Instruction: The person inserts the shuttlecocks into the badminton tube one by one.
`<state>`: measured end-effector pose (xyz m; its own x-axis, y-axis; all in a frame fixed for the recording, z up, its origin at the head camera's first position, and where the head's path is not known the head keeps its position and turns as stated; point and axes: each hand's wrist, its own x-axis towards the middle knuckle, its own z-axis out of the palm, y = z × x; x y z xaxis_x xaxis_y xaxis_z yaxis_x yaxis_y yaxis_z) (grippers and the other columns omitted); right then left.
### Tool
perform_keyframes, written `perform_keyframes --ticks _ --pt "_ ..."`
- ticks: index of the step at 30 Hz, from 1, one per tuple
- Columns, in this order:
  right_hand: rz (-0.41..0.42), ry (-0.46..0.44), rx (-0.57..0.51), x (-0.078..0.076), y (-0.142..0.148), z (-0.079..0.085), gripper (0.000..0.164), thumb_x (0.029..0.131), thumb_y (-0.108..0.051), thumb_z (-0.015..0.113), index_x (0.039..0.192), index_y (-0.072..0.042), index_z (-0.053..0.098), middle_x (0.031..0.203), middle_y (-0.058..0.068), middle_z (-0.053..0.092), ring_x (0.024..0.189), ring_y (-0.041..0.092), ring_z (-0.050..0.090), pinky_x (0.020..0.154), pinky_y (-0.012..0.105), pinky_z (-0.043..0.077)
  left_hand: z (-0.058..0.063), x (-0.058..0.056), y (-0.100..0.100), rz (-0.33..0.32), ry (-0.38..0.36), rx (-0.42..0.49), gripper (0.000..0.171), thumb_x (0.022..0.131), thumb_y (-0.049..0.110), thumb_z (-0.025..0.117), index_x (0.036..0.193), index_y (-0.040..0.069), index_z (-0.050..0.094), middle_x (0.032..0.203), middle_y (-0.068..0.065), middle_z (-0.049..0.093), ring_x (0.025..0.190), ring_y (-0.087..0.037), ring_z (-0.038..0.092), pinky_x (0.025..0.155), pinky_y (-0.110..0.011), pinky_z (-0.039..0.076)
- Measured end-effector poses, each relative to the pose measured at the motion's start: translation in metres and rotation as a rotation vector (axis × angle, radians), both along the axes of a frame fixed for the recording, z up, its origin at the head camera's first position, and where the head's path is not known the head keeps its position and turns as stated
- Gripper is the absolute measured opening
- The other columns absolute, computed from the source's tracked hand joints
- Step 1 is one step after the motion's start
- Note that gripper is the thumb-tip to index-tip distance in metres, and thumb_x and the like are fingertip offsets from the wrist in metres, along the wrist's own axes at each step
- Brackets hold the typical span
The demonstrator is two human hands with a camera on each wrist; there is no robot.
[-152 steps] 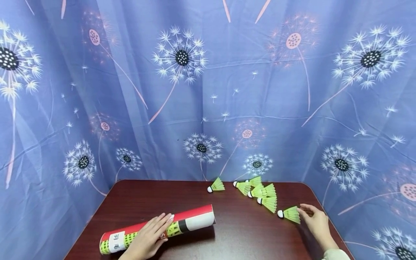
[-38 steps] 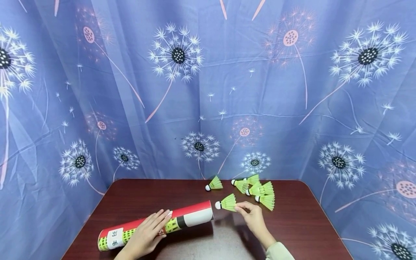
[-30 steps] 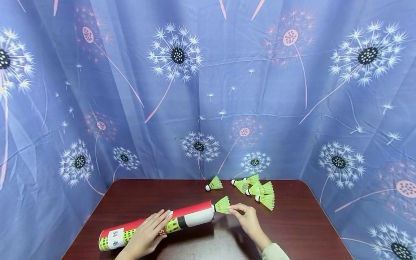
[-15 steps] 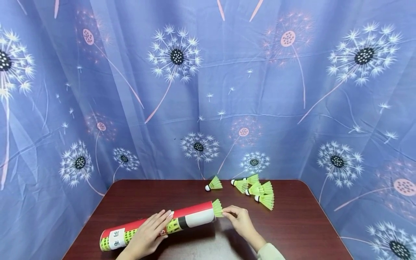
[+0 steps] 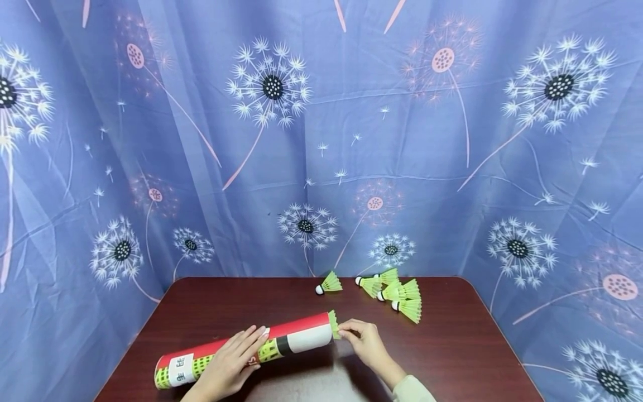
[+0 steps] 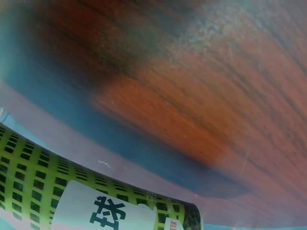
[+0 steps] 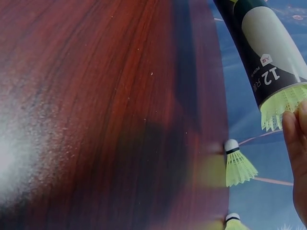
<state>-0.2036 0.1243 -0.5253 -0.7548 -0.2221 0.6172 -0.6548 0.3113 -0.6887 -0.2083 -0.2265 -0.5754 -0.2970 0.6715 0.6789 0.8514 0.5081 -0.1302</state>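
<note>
A red, white and green shuttlecock tube [image 5: 306, 334] lies slantwise across the table, its mouth facing right. My left hand [image 5: 232, 357] rests over the tube's middle with fingers stretched across it. At the mouth, my right hand [image 5: 365, 341] pinches the skirt edge of a yellow-green shuttlecock [image 5: 334, 325] between thumb and fingertips. Most of that shuttlecock is hidden inside the tube; only the skirt's end sticks out, as the right wrist view also shows on the shuttlecock [image 7: 280, 108]. The left wrist view catches the green checked end of the tube [image 6: 36, 184].
Several loose shuttlecocks [image 5: 408, 308] lie in a cluster at the table's back right, some overlapping. A single shuttlecock [image 5: 329, 283] lies left of them near the back edge. A blue dandelion-print curtain [image 5: 321, 139] hangs behind the dark wooden table [image 5: 467, 357].
The right hand picked a shuttlecock from the right side, carried it left to the tube's mouth and slid it in cork first. The left hand has stayed on the tube.
</note>
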Motion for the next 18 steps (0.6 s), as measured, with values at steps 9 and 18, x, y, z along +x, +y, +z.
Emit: perform_keyframes --ticks 9,18 --pt "-0.001 0.022 0.011 -0.021 0.001 -0.033 0.015 0.076 0.011 0.07 0.084 -0.001 0.074 0.078 0.007 0.071 0.066 0.012 0.066 0.06 0.016 0.053 0.003 0.0 0.0 0.005 -0.011 0.003 0.055 0.095 0.033 0.057 0.134 -0.006 0.052 0.141 -0.019 0.049 0.129 -0.036 0.047 0.118 -0.034 0.017" --pt "0.036 -0.002 0.006 -0.019 -0.006 -0.026 0.01 0.078 0.009 0.07 0.083 0.001 0.074 0.076 0.007 0.07 0.064 0.01 0.064 0.059 0.021 0.054 0.003 0.001 -0.002 0.014 -0.018 0.004 0.053 0.098 0.034 0.052 0.134 -0.005 0.052 0.141 -0.019 0.049 0.126 -0.037 0.049 0.117 -0.035 0.02"
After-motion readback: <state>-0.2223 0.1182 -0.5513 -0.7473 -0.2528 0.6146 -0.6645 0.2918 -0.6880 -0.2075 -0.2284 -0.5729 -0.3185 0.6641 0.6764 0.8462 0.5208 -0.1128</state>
